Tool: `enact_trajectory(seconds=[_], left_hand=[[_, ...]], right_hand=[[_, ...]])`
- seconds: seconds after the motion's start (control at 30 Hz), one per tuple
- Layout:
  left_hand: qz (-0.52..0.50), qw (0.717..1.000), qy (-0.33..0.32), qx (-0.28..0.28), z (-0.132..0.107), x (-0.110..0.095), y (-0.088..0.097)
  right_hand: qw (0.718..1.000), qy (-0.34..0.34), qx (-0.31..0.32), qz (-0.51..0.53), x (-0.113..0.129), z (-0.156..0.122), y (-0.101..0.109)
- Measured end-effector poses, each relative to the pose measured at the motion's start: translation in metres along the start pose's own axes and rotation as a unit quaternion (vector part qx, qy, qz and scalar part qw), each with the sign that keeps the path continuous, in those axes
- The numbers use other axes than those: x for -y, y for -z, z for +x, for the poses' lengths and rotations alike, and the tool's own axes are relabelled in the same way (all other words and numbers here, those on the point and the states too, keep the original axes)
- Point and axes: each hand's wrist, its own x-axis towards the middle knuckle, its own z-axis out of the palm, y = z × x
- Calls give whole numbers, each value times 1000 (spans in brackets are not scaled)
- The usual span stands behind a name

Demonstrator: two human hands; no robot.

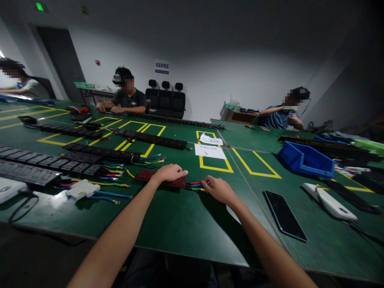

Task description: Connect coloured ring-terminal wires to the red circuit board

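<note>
A dark red socket panel [177,183] lies on the green table in front of me. My left hand [171,173] lies over its top, fingers curled down behind the far edge and thumb pointing right. Several coloured wires [193,185] in red, blue and yellow come out of the panel's right end. My right hand [218,189] pinches the ends of these wires between thumb and fingers; the exact tips are hidden. From the panel's left end sticks out a short yellow wire [130,173].
Black socket strips [150,138] with ringed wire ends and a white connector [82,189] lie left. Papers [210,151] lie ahead. A phone [285,215], a white device [328,201] and a blue bin [306,159] stand right. A co-worker [132,98] sits across; two others are further off.
</note>
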Motion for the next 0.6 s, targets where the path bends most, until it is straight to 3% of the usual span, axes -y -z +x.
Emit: enact_trajectory(seconds=[0.6], left_hand=[[5, 1000, -4, -1, 1, 1, -1]], right_hand=[[1000, 0, 0, 0, -1, 1, -1]])
